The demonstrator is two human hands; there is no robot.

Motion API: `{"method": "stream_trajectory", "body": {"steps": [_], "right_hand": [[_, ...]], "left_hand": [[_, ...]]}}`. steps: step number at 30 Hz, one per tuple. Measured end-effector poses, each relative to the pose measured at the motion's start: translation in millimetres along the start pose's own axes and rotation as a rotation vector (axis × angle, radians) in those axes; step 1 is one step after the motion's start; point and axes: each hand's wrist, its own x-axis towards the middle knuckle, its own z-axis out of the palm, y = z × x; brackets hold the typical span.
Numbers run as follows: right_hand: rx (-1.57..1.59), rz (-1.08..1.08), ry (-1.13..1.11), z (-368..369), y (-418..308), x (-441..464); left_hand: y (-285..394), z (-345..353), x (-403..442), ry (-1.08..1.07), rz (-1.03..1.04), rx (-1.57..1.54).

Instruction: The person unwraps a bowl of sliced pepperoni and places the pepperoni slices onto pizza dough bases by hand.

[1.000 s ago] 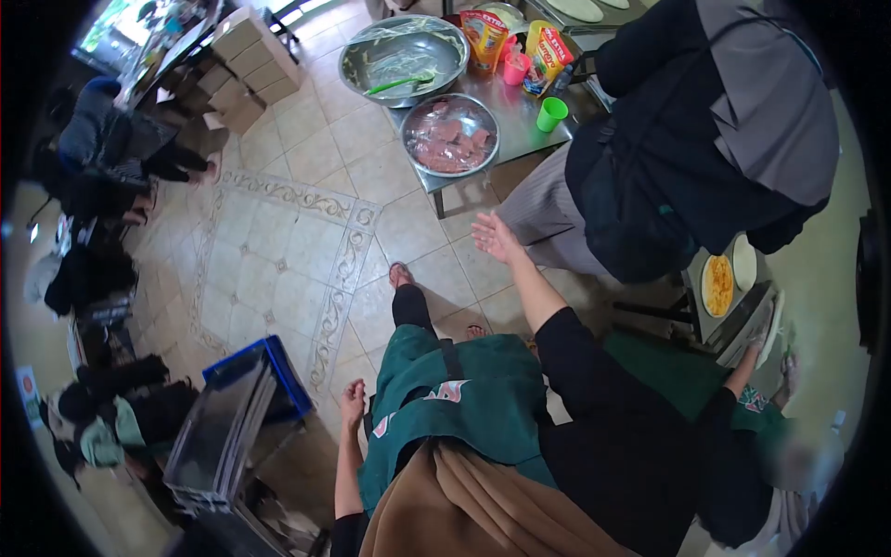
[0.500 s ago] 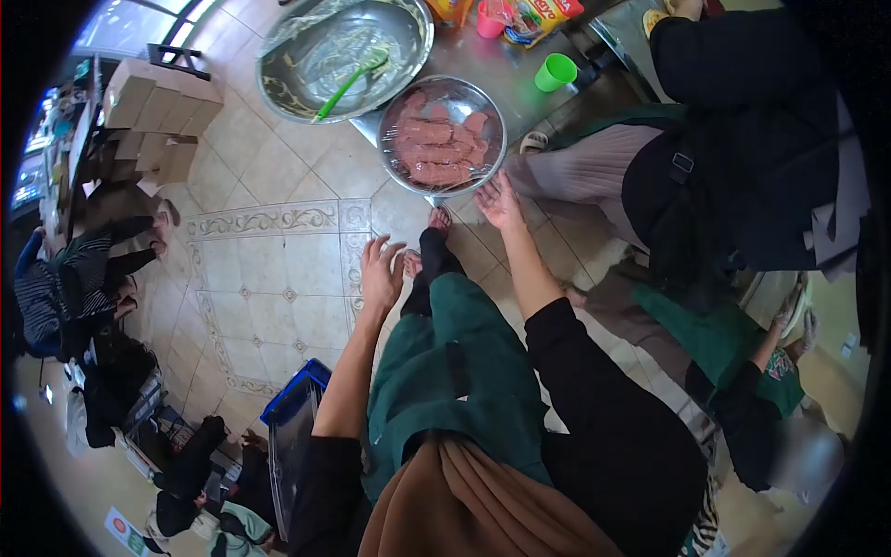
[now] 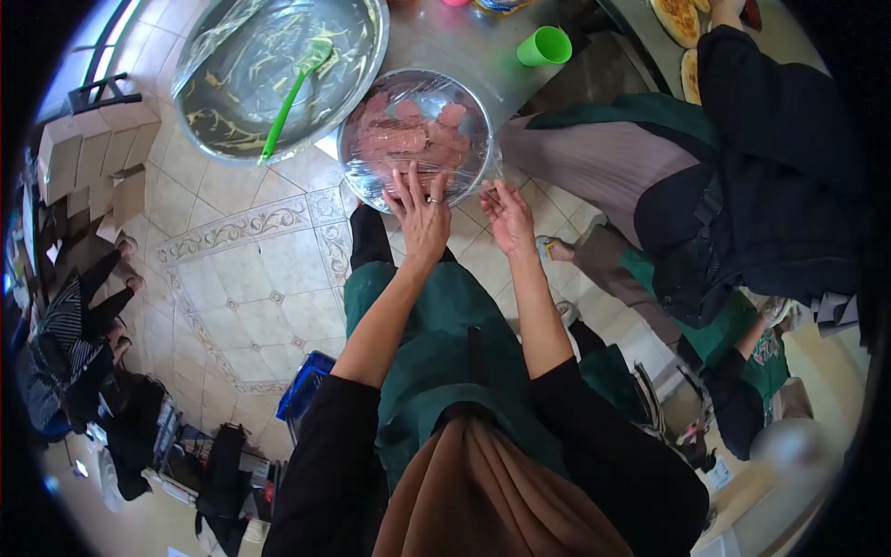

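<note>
A round metal bowl (image 3: 353, 176) of pink meat slices (image 3: 394, 139) is covered with clear plastic wrap and stands at the table's corner. My left hand (image 3: 422, 218) rests on the wrap at the bowl's near side, fingers spread, a ring on one of them. Just right of the rim, my right hand (image 3: 508, 218) is closed with the fingertips pinching the loose edge of the plastic wrap (image 3: 492, 176). A larger metal basin (image 3: 232, 93) smeared with a pale mixture lies to the upper left, with a green spatula (image 3: 288, 107) in it.
A green cup (image 3: 545, 46) stands on the metal table (image 3: 445, 37). At the right, a co-worker in dark clothes (image 3: 789, 167) is close by, near flat breads (image 3: 676, 20). Another person in a green apron (image 3: 742, 334) is farther down. Cardboard boxes (image 3: 93, 153) and a blue crate (image 3: 304, 382) are at left.
I am closer to the table. My left hand has moved up and right onto the wrapped bowl. My right hand's fingers have closed on the wrap's edge.
</note>
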Motion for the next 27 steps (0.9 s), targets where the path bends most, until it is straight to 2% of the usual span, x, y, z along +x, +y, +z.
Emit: {"method": "stream_trajectory", "body": {"steps": [4, 5, 8, 11, 12, 14, 17, 20, 22, 27], "right_hand": [[0.152, -0.004, -0.056, 11, -1, -16], [0.204, -0.009, -0.082, 14, 1, -17], [0.044, 0.012, -0.043, 15, 14, -21], [-0.698, -0.203, -0.137, 18, 40, -15], [-0.995, -0.441, -0.147, 37, 36, -20], [-1.293, -0.854, -0.212, 51, 41, -5], [-1.52, -1.038, -0.163, 78, 32, 17], [-1.582, -1.183, -0.228, 93, 36, 43], [-1.727, -1.188, -0.218, 115, 37, 43], [-1.816, -1.106, -0.243, 122, 50, 47]], "left_hand": [[-7, 7, 15, 0.075, 0.129, 0.005], [-8, 5, 18, 0.016, 0.135, -0.001], [-6, -10, 17, -0.104, 0.171, -0.028], [-7, -22, 13, -0.139, 0.201, -0.1], [-7, -26, 13, -0.136, 0.213, -0.116], [-10, -31, 14, -0.125, 0.233, -0.145], [-16, -40, 25, -0.092, 0.226, -0.13], [-15, -47, 28, -0.147, 0.31, -0.15], [-12, -48, 27, -0.168, 0.308, -0.174], [-6, -51, 26, -0.185, 0.299, -0.176]]}}
